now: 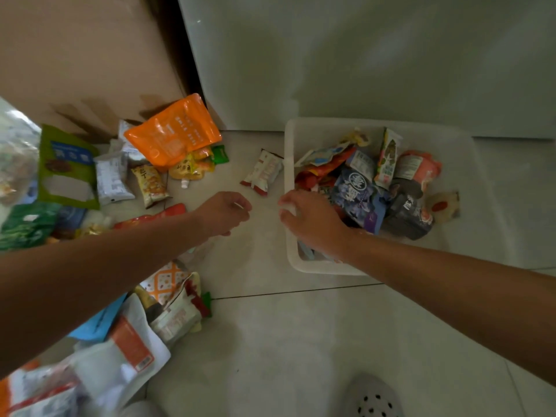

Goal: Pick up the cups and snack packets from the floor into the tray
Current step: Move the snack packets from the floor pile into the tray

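Left hand: your left hand [224, 212] hangs over the pale floor tiles [301, 341] near centre frame, fingers loosely curled; whether they pinch anything you cannot tell from here.
Right hand: your right hand [310, 219] sits at 3 o'clock of the left, over the near-left rim of the white plastic tray, fingers spread apart and empty.
Tray: the white plastic tray [289, 176] lies at 2 o'clock, already holding a heap of packets, a dark blue patterned bag [355, 191] among them.
Nearest packet: a small white-and-red snack packet [262, 173] lies on the floor at 12 o'clock of your hands, just beside the tray's left wall.
Floor pile: an orange glossy pouch [173, 132] and a green flat packet [67, 168] lie at 10 o'clock among more scattered snacks.
Foot: a grey perforated slipper [373, 398] shows at 6 o'clock.
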